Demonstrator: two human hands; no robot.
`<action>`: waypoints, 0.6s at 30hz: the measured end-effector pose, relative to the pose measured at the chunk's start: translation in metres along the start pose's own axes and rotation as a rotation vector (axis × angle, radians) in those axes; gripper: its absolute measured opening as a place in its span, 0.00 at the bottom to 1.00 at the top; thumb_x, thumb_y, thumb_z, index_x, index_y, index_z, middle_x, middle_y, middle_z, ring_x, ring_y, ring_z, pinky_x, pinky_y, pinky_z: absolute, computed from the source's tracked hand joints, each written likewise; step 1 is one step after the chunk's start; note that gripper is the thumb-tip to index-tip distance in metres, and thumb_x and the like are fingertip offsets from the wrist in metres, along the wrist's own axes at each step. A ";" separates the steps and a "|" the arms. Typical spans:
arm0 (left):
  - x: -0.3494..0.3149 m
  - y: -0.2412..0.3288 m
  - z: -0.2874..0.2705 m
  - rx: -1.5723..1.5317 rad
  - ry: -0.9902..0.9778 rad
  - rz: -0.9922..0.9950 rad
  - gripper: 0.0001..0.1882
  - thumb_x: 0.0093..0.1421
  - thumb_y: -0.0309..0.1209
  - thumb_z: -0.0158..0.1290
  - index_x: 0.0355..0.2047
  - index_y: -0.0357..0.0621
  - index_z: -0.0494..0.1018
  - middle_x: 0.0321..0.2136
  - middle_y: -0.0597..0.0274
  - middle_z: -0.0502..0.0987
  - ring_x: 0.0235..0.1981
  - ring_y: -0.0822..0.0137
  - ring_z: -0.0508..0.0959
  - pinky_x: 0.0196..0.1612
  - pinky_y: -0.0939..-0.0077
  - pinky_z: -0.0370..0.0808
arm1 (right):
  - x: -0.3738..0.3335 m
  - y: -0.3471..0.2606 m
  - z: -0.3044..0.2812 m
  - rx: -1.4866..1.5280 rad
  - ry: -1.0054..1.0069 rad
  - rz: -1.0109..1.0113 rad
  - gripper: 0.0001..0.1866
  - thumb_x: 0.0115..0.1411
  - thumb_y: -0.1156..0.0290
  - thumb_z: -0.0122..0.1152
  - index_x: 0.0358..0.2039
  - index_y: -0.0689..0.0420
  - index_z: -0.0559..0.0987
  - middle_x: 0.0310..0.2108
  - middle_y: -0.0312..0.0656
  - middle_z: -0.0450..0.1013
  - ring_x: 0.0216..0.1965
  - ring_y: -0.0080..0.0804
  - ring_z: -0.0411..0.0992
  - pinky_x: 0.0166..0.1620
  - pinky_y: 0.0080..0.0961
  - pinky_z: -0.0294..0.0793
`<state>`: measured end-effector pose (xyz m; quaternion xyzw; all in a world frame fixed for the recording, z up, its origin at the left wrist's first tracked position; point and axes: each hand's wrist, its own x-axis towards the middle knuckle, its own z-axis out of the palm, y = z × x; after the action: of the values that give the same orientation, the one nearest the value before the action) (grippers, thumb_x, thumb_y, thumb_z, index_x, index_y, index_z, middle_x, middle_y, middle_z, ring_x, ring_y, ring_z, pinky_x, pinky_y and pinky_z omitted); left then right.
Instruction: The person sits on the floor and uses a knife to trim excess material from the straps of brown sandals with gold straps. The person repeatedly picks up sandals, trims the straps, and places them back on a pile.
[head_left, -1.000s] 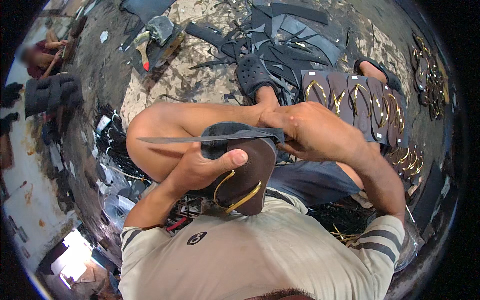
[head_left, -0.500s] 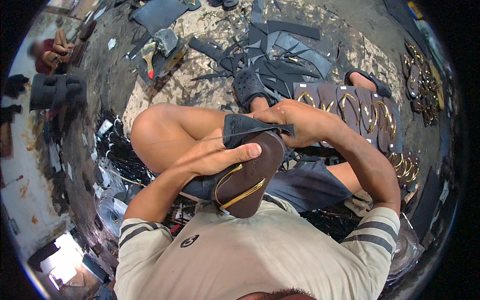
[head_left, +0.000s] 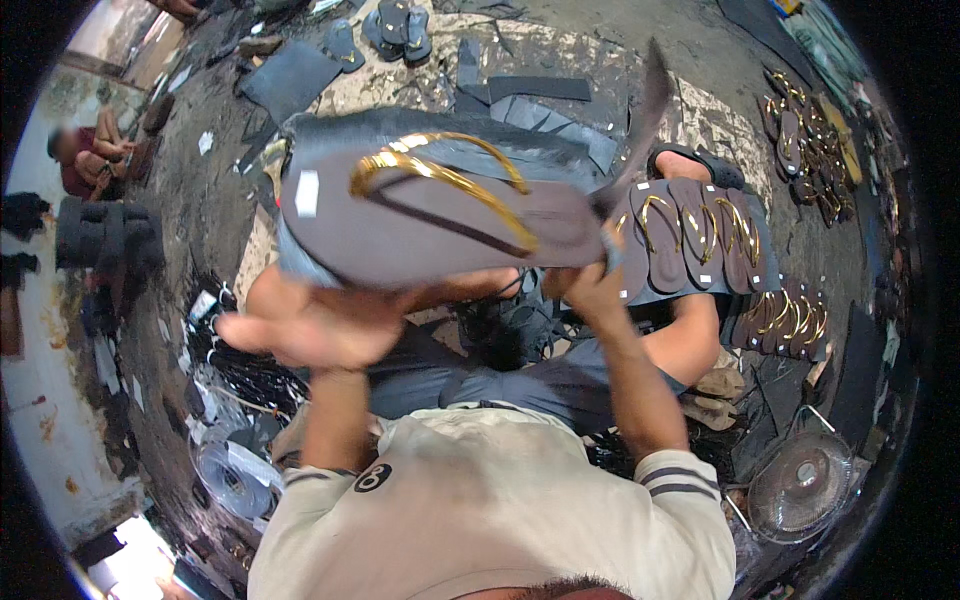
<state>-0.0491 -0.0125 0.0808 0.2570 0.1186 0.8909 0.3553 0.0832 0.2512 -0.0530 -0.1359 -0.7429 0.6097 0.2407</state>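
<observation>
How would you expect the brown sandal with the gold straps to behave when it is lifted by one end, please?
The sandal is thin and flat, so it probably bends a little. The right hand pinches one end while the left hand supports it underneath, suggesting it is light. Its gold straps may snag.

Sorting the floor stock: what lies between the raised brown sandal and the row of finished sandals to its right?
In the head view, the right hand gripping the brown sandal by its end lies there, just before the row of finished sandals.

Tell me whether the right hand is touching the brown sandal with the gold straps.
Touching. The head view shows the right hand closed on the narrow end of the brown sandal, fingers wrapped over its edge with no gap.
</observation>
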 end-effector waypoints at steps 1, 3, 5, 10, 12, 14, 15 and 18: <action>0.003 -0.033 0.006 0.136 0.127 0.080 0.64 0.41 0.79 0.50 0.69 0.52 0.47 0.67 0.54 0.57 0.67 0.52 0.59 0.67 0.41 0.54 | 0.000 -0.016 0.021 -0.063 -0.046 -0.044 0.23 0.54 0.77 0.55 0.52 0.66 0.71 0.44 0.52 0.75 0.41 0.39 0.77 0.44 0.31 0.75; 0.024 -0.079 0.008 0.561 0.764 0.278 0.35 0.56 0.49 0.63 0.59 0.52 0.63 0.50 0.66 0.72 0.51 0.64 0.73 0.57 0.61 0.70 | 0.009 -0.076 0.056 -0.161 -0.176 -0.270 0.18 0.55 0.77 0.58 0.46 0.69 0.71 0.40 0.55 0.76 0.39 0.45 0.77 0.43 0.31 0.75; 0.031 -0.074 -0.016 0.656 0.906 0.255 0.16 0.60 0.33 0.62 0.46 0.43 0.73 0.36 0.68 0.76 0.35 0.73 0.76 0.42 0.73 0.76 | 0.001 -0.074 0.065 -0.308 -0.216 -0.244 0.15 0.53 0.80 0.60 0.41 0.66 0.70 0.34 0.55 0.73 0.35 0.57 0.74 0.37 0.35 0.73; 0.027 -0.068 -0.054 0.566 1.025 0.165 0.14 0.61 0.40 0.60 0.39 0.46 0.73 0.32 0.69 0.76 0.34 0.73 0.77 0.38 0.73 0.77 | 0.010 -0.060 0.094 -0.380 -0.138 -0.245 0.23 0.51 0.79 0.63 0.49 0.57 0.70 0.32 0.50 0.71 0.34 0.56 0.72 0.34 0.42 0.73; 0.022 -0.055 -0.053 0.440 1.047 0.256 0.13 0.62 0.41 0.58 0.37 0.48 0.73 0.31 0.69 0.76 0.31 0.72 0.77 0.36 0.74 0.76 | 0.009 -0.061 0.107 -0.325 -0.064 -0.269 0.30 0.47 0.80 0.66 0.53 0.51 0.72 0.32 0.47 0.72 0.35 0.52 0.73 0.35 0.41 0.75; 0.030 -0.040 -0.041 0.404 1.054 0.301 0.10 0.63 0.40 0.55 0.38 0.50 0.73 0.31 0.69 0.76 0.31 0.72 0.77 0.34 0.74 0.76 | -0.013 -0.022 0.106 -0.401 -0.057 -0.320 0.29 0.49 0.81 0.64 0.54 0.51 0.72 0.35 0.47 0.74 0.37 0.50 0.75 0.37 0.39 0.75; 0.022 -0.039 -0.043 0.482 1.044 0.313 0.10 0.63 0.40 0.55 0.39 0.49 0.72 0.31 0.69 0.76 0.31 0.72 0.77 0.34 0.74 0.76 | -0.027 -0.003 0.101 -0.440 -0.057 -0.334 0.29 0.50 0.81 0.63 0.54 0.51 0.72 0.37 0.48 0.74 0.37 0.49 0.76 0.38 0.38 0.75; -0.006 -0.048 -0.057 0.656 1.063 0.298 0.11 0.64 0.39 0.54 0.43 0.48 0.72 0.33 0.70 0.77 0.35 0.73 0.78 0.37 0.73 0.77 | -0.039 0.001 0.098 -0.515 -0.156 -0.193 0.27 0.50 0.80 0.64 0.52 0.49 0.74 0.37 0.48 0.74 0.38 0.50 0.75 0.38 0.40 0.75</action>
<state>-0.0486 0.0162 0.0114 -0.1106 0.5080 0.8539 0.0235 0.0647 0.1499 -0.0747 -0.0738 -0.8990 0.3839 0.1976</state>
